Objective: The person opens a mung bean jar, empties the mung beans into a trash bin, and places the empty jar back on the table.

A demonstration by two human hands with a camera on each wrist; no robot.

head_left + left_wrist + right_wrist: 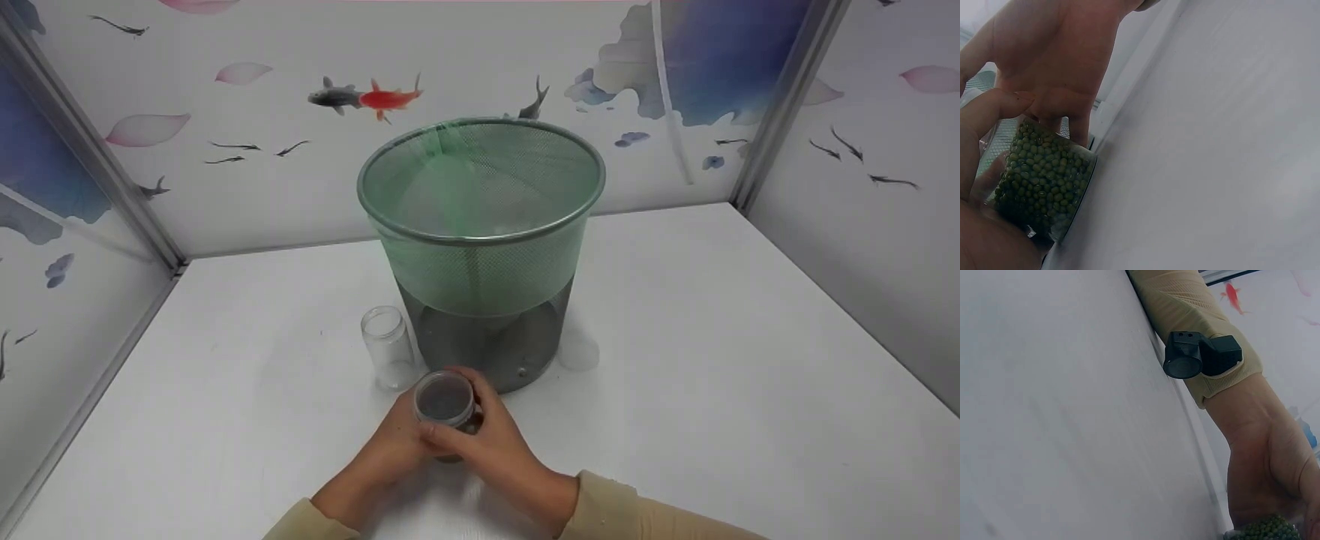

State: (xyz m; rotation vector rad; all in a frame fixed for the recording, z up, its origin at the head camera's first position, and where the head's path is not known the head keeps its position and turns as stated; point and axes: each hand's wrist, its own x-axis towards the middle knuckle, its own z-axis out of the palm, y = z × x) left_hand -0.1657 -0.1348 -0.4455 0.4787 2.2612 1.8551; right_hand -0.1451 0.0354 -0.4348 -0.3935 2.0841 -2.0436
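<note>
We see the head view in soft, rather dim, greyish light, with faint shadow on the worktop (712, 337) beneath the left hand (397, 435) and right hand (499, 435). Our left wrist view has a cool bluish cast, pale haze at the upper left, a washed-out sheen at the right and tiny highlights on the green beans (1044, 174). We find the right wrist view dull, its worktop a soft grey with little detail.

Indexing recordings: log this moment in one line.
left hand: holds jar of mung beans | right hand: same jar | clear jar: upright beside green-lined mesh wastebasket
</note>
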